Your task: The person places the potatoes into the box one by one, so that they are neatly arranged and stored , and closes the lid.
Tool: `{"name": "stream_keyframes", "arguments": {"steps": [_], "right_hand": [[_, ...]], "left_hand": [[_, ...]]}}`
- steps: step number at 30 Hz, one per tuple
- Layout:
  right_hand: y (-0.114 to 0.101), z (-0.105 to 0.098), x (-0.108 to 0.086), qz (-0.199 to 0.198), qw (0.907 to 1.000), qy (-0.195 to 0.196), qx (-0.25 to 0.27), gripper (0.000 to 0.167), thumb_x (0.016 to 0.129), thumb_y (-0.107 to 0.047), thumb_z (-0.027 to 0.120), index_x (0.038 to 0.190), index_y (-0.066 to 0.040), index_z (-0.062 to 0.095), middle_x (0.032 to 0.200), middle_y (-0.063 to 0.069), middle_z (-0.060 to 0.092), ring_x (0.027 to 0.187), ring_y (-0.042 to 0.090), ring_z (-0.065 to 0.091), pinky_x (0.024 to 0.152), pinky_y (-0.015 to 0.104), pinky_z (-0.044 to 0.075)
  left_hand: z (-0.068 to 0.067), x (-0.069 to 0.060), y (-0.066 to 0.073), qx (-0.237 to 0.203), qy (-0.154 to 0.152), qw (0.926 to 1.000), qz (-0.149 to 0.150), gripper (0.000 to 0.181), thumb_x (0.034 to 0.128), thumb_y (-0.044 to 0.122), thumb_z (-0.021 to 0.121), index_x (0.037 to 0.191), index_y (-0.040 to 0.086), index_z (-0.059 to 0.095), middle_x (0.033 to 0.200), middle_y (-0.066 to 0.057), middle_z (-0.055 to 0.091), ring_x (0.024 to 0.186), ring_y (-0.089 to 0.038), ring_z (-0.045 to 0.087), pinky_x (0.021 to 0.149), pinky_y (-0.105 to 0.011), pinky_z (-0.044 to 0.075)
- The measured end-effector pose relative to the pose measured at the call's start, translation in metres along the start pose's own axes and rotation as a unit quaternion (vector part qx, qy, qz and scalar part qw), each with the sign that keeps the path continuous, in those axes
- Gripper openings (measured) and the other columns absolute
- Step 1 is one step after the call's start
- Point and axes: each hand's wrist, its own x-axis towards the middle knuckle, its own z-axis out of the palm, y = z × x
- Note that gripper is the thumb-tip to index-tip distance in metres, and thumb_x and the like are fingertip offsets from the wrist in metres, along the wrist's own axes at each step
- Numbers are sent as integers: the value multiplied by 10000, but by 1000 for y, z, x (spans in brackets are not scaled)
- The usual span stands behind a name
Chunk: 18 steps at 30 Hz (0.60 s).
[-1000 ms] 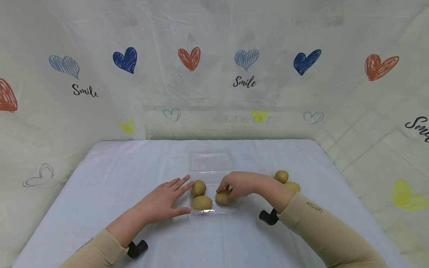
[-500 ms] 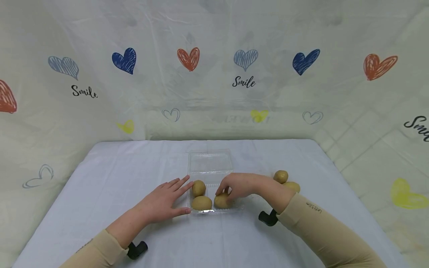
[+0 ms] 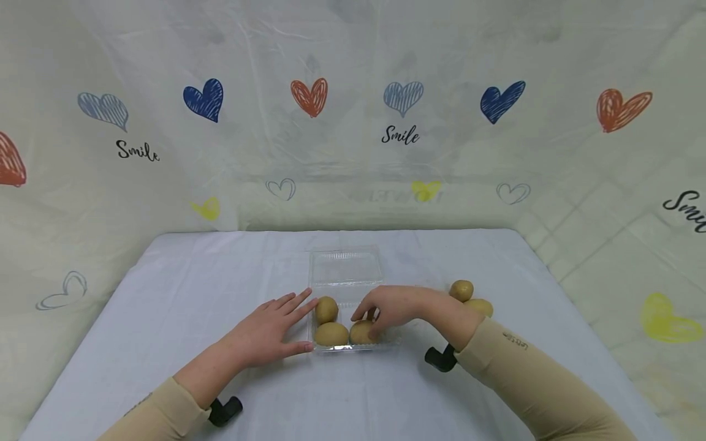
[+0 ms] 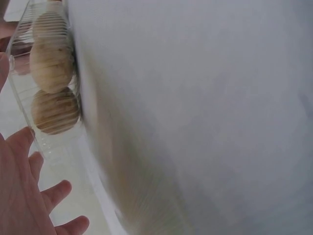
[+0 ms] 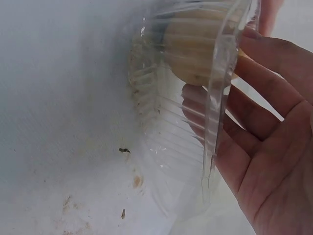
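Note:
A clear plastic clamshell container [image 3: 342, 295] lies with its lid [image 3: 346, 267] folded back, away from me. Inside, one potato [image 3: 326, 310] sits at the left, behind another potato [image 3: 331, 334] near the front wall. My right hand [image 3: 393, 306] reaches into the container and grips a third potato [image 3: 361, 332], low beside the front one. In the right wrist view its fingers show partly through the ribbed wall. My left hand [image 3: 265, 334] has its fingers spread, with the index fingertip and thumb at the container's left side. Through that wall the left wrist view shows a potato [image 4: 55, 110].
Two more potatoes, a smaller one [image 3: 461, 290] and one partly hidden by my right forearm [image 3: 481, 307], lie right of the container. Dark crumbs [image 5: 124, 150] dot the white tablecloth [image 3: 265, 404]. A heart-printed sheet [image 3: 353, 147] hangs behind the table.
The potato in my right hand has shifted slightly left, up to the front potato. My right fingers moved along with it. The left hand has stayed in place.

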Motion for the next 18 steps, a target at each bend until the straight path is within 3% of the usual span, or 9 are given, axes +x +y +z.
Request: {"name": "stream_keyframes", "arguments": {"steps": [10, 18], "right_hand": [[4, -4, -4, -186, 9997, 64, 119, 410, 876, -210, 762, 1274, -146, 685, 1230, -64, 671, 1049, 115, 635, 911, 296, 508], [5, -13, -13, -76, 9986, 278, 441, 403, 885, -231, 746, 1278, -176, 682, 1273, -43, 654, 1088, 160, 631, 892, 317, 517]], "left_hand": [[-1, -1, 1, -103, -45, 9999, -27, 857, 907, 716, 490, 1598, 308, 188, 1662, 26, 135, 1478, -289, 249, 1149, -525, 275], [-4, -2, 2, -161, -54, 9999, -31, 857, 909, 703, 505, 1598, 301, 194, 1662, 22, 136, 1478, -297, 248, 1151, -529, 271]]}}
